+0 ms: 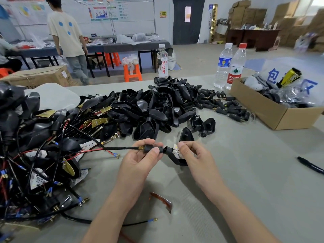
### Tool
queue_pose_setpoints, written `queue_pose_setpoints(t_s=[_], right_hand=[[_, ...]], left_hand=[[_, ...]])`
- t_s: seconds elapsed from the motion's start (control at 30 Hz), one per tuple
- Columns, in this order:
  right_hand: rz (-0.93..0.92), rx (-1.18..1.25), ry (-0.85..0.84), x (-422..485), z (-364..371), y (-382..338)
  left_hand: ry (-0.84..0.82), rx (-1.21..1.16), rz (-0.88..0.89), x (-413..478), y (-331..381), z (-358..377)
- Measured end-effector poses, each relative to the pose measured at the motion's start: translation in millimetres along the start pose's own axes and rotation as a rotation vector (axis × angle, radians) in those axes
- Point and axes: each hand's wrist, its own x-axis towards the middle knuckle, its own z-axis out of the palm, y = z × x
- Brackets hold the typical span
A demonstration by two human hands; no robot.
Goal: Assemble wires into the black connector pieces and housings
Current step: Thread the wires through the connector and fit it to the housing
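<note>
Head-worn wide-angle camera looks forward and down, close over the table [245, 172].

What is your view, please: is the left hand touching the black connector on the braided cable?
Touching. The head view shows the left hand pinching the black connector between thumb and forefinger; the right hand holds the black housing.

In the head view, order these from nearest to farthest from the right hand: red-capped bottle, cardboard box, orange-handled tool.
1. orange-handled tool, near side, below the right hand.
2. cardboard box, far right.
3. red-capped bottle, behind the box.
</note>
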Motion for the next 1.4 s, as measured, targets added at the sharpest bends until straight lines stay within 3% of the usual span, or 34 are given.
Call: queue_pose_setpoints(t_s=[0.33, 0.83, 0.97, 1.03, 1.4], right_hand=[[0.149, 0.166, -0.059, -0.8, -0.7, -0.7], [0.068, 0.230, -0.025, 1.6, -1.0, -0.1], [0.144, 0.262, -0.172, -1.3, -0.1, -1.5], [0.175, 0.322, -0.231, -2.3, 0.1, -2.3], [0.083, 0.273, -0.209, -1.1, -3.9, -6.7]], left_hand=[[0.007, 0.016, -0.039, -1.4, 2.0, 0.9], [-0.057, -0.131, -0.107, -2.1, 5.4, -6.3], [-0.077, -0.131, -0.097, -1.9, 4.8, -7.9], [-0.057, -0.131, -0.104, -0.6, 4.9, -8.5], [0.087, -0.044, -0.059, 4.0, 0.3, -9.5]])
